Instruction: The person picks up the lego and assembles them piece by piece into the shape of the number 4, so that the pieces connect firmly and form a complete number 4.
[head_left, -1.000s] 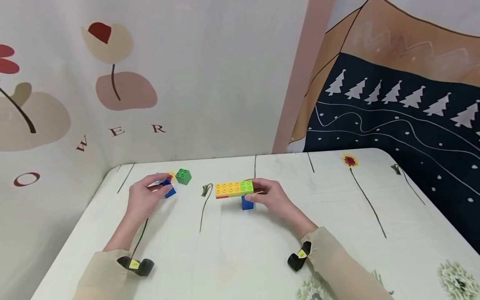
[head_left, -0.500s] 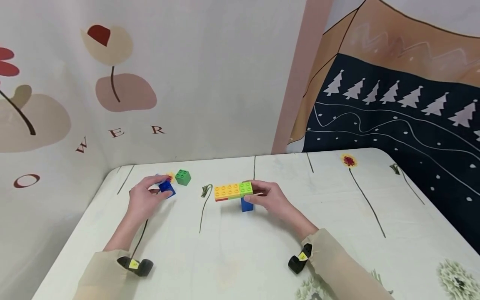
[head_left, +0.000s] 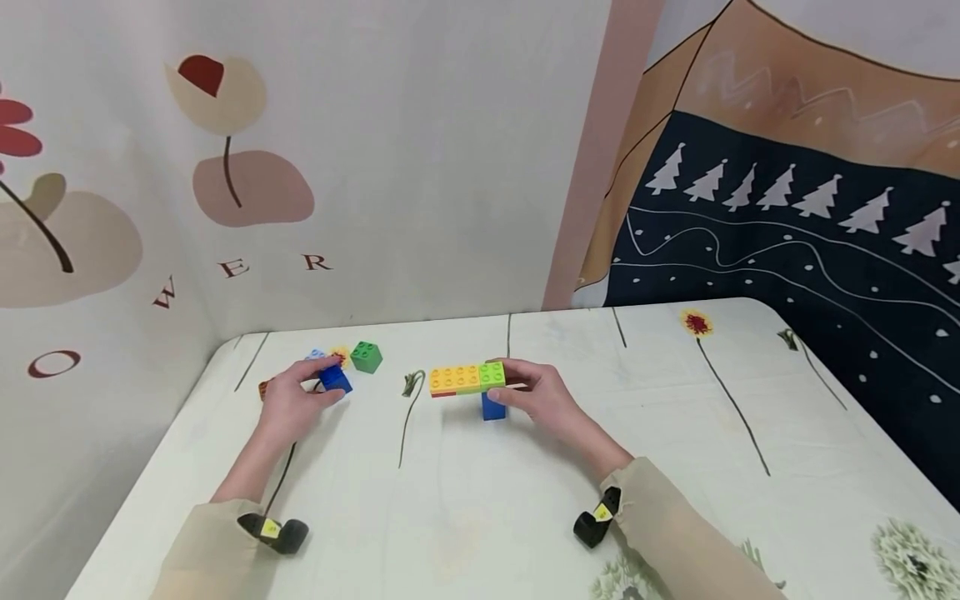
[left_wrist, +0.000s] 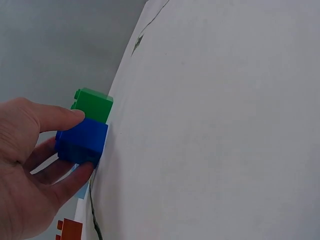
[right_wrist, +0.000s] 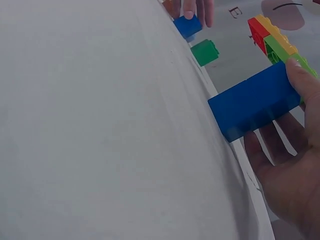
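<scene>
My left hand (head_left: 295, 402) pinches a dark blue toy brick (head_left: 335, 379) between thumb and fingers, low over the table at the left. Just beyond that brick is a green brick (head_left: 367, 357), and a light blue brick (head_left: 315, 355) is partly hidden behind the fingers. My right hand (head_left: 546, 398) grips a brick structure at mid-table. Its upright blue part (right_wrist: 255, 102) stands on the cloth, with a lime green brick (head_left: 492, 375) on top. From there a yellow brick (head_left: 454, 377) reaches left, with a red brick (right_wrist: 257, 36) and more green under it.
An orange-red brick (left_wrist: 71, 230) lies to the left of the left hand, mostly hidden in the head view. A white cloth (head_left: 450, 508) with printed flowers covers the table. Behind its far edge hangs a printed curtain (head_left: 420, 167).
My left hand has shifted slightly left and nearer, uncovering more of the dark blue brick and the orange-red one. The right hand and its structure stay nearly still.
</scene>
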